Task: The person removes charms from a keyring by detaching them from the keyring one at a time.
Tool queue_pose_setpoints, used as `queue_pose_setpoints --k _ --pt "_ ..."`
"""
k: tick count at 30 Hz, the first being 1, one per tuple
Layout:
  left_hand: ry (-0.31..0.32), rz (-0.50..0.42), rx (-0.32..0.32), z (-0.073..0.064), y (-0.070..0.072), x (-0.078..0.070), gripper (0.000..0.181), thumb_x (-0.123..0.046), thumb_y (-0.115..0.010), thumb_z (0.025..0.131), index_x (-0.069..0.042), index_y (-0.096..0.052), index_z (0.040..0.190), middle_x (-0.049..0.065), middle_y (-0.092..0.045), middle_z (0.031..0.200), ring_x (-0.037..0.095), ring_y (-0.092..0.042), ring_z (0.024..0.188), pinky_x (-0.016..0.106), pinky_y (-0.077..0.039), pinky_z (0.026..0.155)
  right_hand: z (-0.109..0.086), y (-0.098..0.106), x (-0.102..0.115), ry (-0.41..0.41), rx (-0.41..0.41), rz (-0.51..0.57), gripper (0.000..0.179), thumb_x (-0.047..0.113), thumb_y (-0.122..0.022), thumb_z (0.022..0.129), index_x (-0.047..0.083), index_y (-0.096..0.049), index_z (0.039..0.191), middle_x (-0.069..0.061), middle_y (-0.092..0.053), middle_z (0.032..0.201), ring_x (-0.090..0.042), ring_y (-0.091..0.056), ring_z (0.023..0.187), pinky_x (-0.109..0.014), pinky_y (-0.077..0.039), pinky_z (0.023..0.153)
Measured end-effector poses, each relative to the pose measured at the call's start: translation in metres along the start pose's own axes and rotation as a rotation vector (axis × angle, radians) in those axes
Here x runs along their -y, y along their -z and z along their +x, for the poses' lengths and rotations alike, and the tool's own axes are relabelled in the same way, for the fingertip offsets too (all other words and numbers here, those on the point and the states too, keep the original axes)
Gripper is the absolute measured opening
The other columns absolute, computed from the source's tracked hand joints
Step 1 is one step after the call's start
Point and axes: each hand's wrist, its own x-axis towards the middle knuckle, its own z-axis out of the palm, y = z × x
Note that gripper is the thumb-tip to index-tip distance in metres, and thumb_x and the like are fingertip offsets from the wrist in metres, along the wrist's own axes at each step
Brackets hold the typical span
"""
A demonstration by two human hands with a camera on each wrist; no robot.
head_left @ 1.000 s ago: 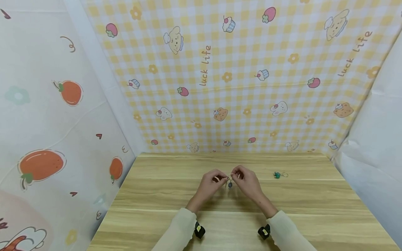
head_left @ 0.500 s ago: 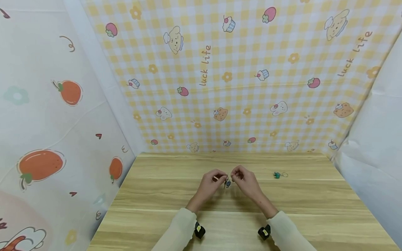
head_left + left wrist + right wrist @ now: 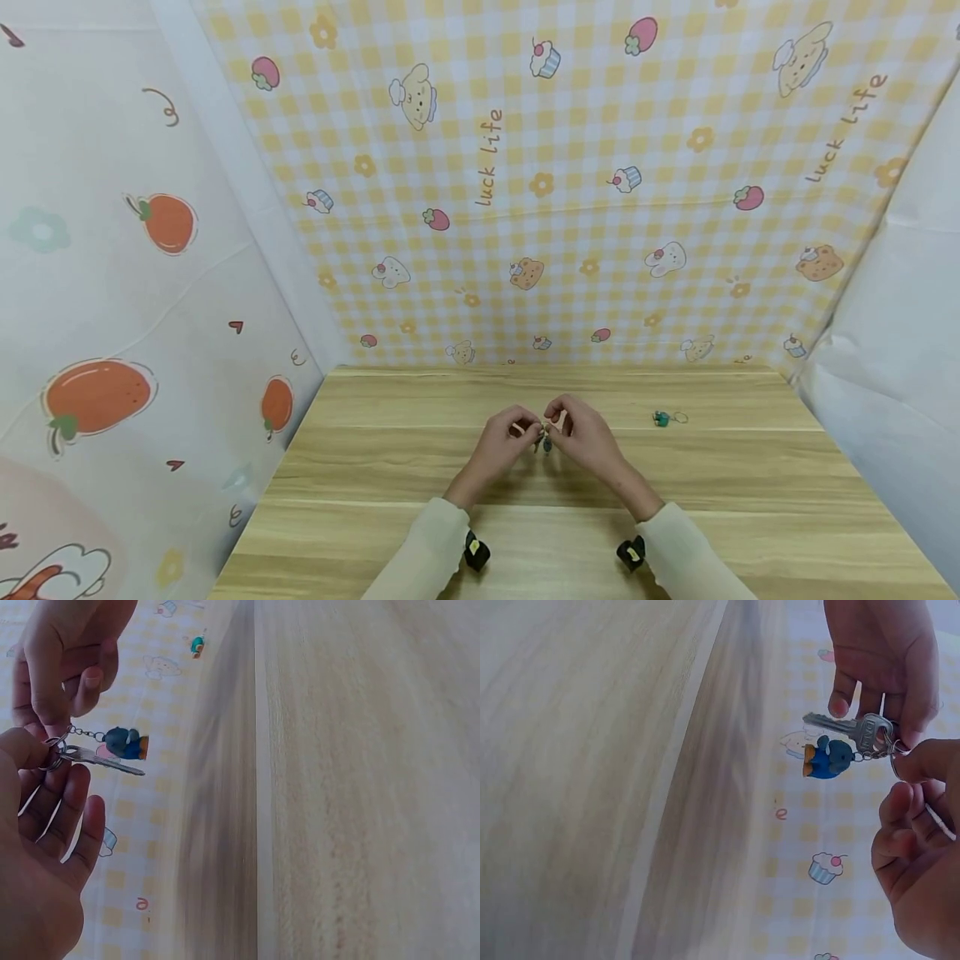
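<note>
Both hands meet over the wooden table. My left hand [image 3: 510, 437] pinches a metal key ring [image 3: 54, 756] between thumb and fingertips. My right hand [image 3: 588, 433] has its thumb and a fingertip on the same ring, right beside the left fingertips. From the ring hangs a silver key [image 3: 851, 731], with a short chain [image 3: 870, 756] next to it. At the chain's end is a small blue figurine [image 3: 827, 759] with a grey-blue head and orange feet. Fingers partly hide the ring in both wrist views.
To the right of the hands, a green figurine keychain [image 3: 661, 418] lies on the table with its loose ring [image 3: 681, 417]. The wooden table [image 3: 390, 467] meets a yellow checked cloth [image 3: 570, 225] at the back. Printed cloth [image 3: 187, 292] hangs at the left.
The right hand's fingertips have shifted left to the left fingertips, and its index finger has lifted. The figurine swung left toward the key, then a little back to the right.
</note>
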Motion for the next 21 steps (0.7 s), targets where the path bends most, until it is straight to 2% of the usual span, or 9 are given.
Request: queue_pose_setpoints --k 3,6,13,21 --pt "-0.005 0.001 0.008 0.0008 -0.0011 0.0000 0.013 -0.018 -0.065 0.108 -0.012 -0.076 0.108 0.005 -0.075 0.105 0.006 -0.064 0.090 0.025 -0.056 0.082 -0.0006 -0.0001 0.0017 0.088 -0.015 -0.072 0.026 -0.002 -0.080 0.090 0.013 -0.066 0.107 0.003 -0.065 0.097 -0.002 -0.050 0.067 -0.021 -0.046 0.058" --pt "-0.002 0.002 0.020 0.0005 -0.0021 0.0004 0.013 -0.017 -0.065 0.107 -0.012 -0.076 0.107 0.005 -0.075 0.104 0.007 -0.064 0.090 0.026 -0.055 0.082 -0.0016 -0.0001 0.0025 0.127 -0.021 -0.117 0.029 -0.004 -0.079 0.089 0.014 -0.065 0.106 0.003 -0.065 0.095 -0.001 -0.049 0.067 -0.020 -0.044 0.058" --pt "-0.003 0.029 0.057 -0.0014 -0.0025 0.0026 0.013 -0.018 -0.064 0.108 -0.012 -0.076 0.108 0.003 -0.076 0.104 0.004 -0.063 0.090 0.024 -0.055 0.083 -0.0030 -0.0030 0.0012 0.131 -0.001 -0.104 0.029 -0.008 -0.078 0.088 0.013 -0.065 0.103 0.003 -0.063 0.090 0.002 -0.044 0.066 -0.020 -0.042 0.058" --pt "-0.022 0.056 0.066 -0.0009 -0.0024 0.0035 0.014 -0.019 -0.064 0.108 -0.011 -0.076 0.107 0.004 -0.075 0.104 0.007 -0.064 0.089 0.025 -0.055 0.081 -0.0037 -0.0024 0.0000 0.084 0.033 -0.096 0.027 -0.006 -0.079 0.088 0.015 -0.064 0.097 0.008 -0.059 0.087 -0.004 -0.050 0.069 -0.020 -0.045 0.060"
